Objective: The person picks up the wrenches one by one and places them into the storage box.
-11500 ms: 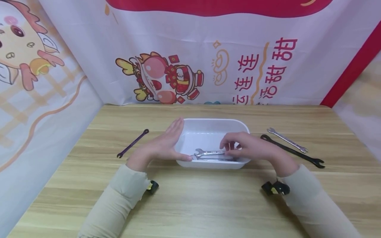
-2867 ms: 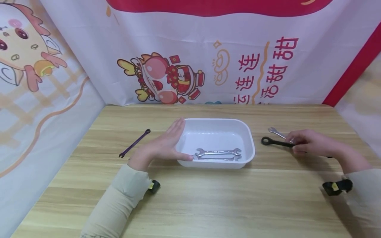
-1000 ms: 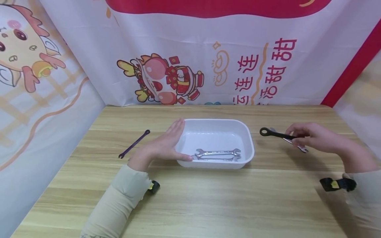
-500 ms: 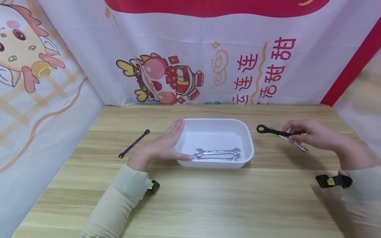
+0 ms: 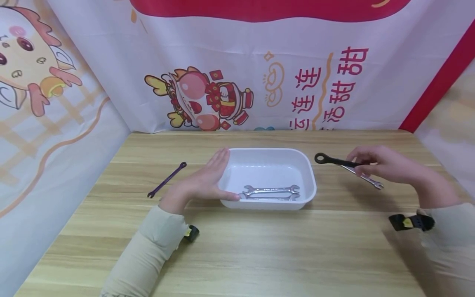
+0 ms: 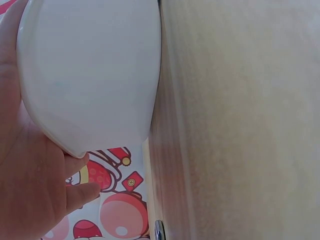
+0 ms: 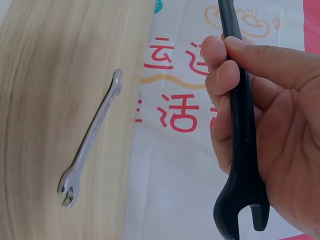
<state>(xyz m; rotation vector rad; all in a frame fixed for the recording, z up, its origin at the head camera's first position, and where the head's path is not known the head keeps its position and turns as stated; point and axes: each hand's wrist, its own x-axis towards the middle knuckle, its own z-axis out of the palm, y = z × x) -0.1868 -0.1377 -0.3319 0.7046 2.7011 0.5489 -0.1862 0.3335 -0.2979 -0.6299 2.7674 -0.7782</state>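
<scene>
My right hand (image 5: 384, 165) pinches a black combination wrench (image 5: 335, 161) mid-shaft between thumb and fingers. Its ring end points left toward the tray; the open end (image 7: 242, 210) shows below the hand in the right wrist view. Under it on the table lies a silver double open-end wrench (image 5: 365, 178), partly covered in the head view. My left hand (image 5: 202, 181) rests against the left end of a white plastic tray (image 5: 309, 173), fingers straight at the back corner and thumb along the front rim. Silver wrenches (image 5: 272, 190) lie inside the tray along its front wall.
A thin purple combination wrench (image 5: 167, 180) lies on the wooden table (image 5: 259, 251), left of the tray. A shiny metal end (image 6: 159, 230) shows at the bottom of the left wrist view. A printed cloth (image 5: 274, 45) hangs behind the table.
The black wrench, lying on the table at first, has been picked up by my right hand, lifted and moved left toward the tray. My left hand stays on the tray.
</scene>
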